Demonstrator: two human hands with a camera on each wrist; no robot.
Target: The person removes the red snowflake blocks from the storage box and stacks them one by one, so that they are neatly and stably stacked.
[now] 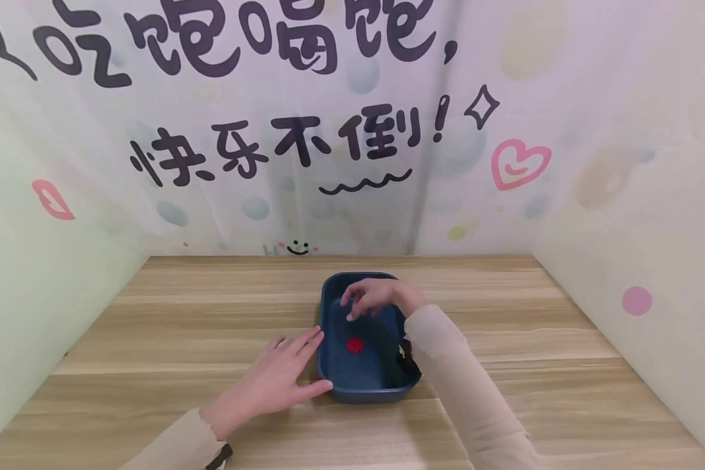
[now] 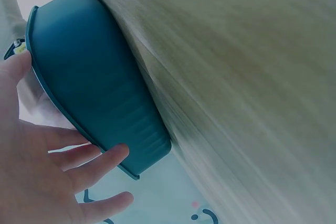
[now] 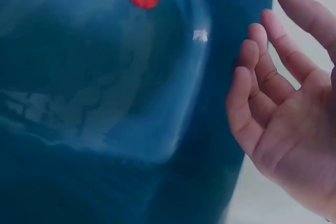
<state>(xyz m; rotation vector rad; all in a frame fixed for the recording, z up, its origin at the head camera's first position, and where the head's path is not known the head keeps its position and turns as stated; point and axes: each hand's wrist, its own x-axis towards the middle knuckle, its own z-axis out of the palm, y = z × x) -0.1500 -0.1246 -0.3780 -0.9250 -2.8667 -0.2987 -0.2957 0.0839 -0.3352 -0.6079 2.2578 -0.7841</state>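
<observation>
A deep blue rectangular basin with rounded corners stands on the wooden table. Inside it lies a small red flower-shaped piece, seen also near the top of the right wrist view. My left hand is at the basin's left side, fingers spread and fairly straight, with fingertips touching the rim; the left wrist view shows the thumb at the rim too. Over the far part of the basin hangs my right hand, its fingers loosely bent and holding nothing. The basin's floor looks glossy; whether it holds water I cannot tell.
The wooden table extends to both sides of the basin. Behind it hangs a white printed curtain with dark lettering. Pale walls stand at left and right. A dark strap shows by the right wrist.
</observation>
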